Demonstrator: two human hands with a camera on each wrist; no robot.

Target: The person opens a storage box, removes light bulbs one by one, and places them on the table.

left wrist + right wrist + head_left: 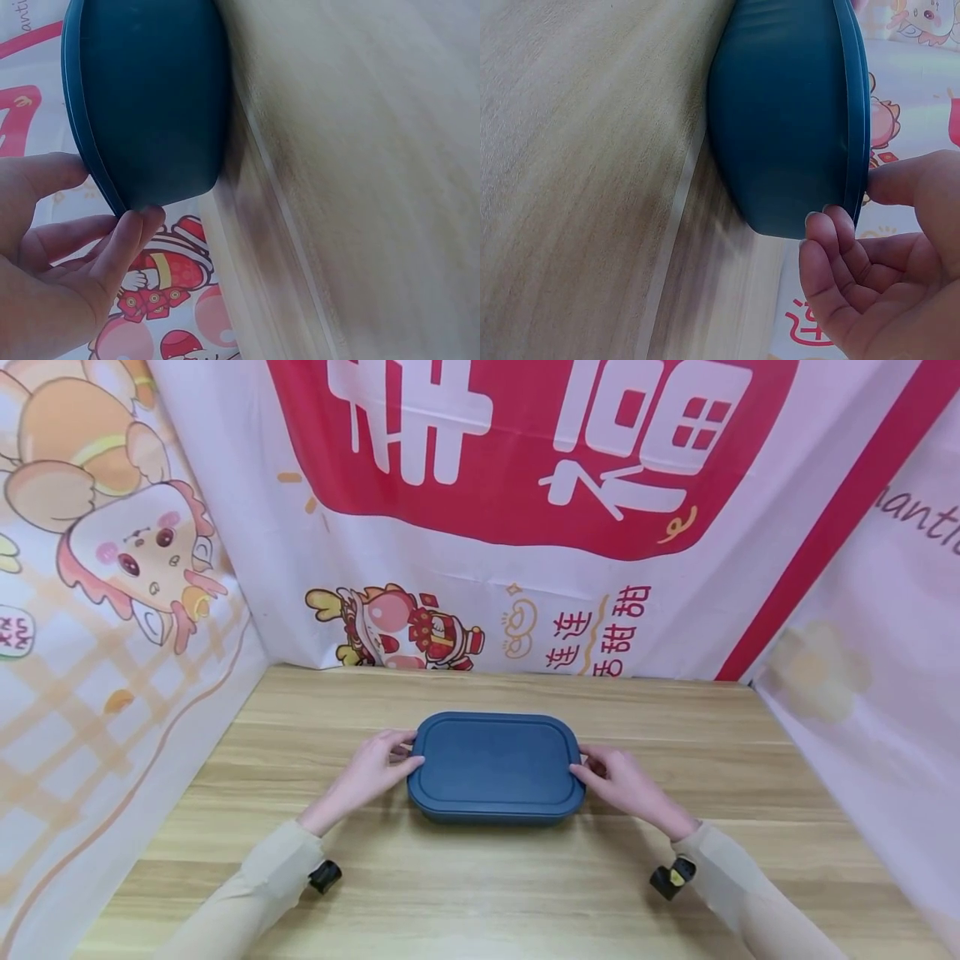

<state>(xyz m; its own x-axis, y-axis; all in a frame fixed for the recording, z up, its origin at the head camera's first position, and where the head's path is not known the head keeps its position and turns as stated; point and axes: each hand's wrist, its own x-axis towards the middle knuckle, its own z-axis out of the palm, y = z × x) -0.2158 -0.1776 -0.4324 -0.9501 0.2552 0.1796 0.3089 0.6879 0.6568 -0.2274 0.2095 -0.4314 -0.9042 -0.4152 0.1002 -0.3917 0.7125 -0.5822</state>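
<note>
A dark blue rectangular lunch box (pixel 497 764) with rounded corners stands on the wooden table, its flat lid (pixel 495 756) on top. At its left end my left hand (pixel 375 767) pinches the rim, thumb on the lid's edge and fingers at the side below. The left wrist view shows these fingers (pixel 124 240) against the box's end wall (pixel 154 105). My right hand (pixel 622 779) grips the opposite end the same way, its thumb on the lid edge. In the right wrist view, curled fingertips (pixel 821 229) touch just under the rim. What the box contains is hidden.
The wood-grain table (pixel 480 893) extends around the box. A white cloth (pixel 285 568) with red print hangs along the table's back edge. Printed cloths also line the left (pixel 112 693) and right (pixel 885 710) sides. A small black device sits at each wrist.
</note>
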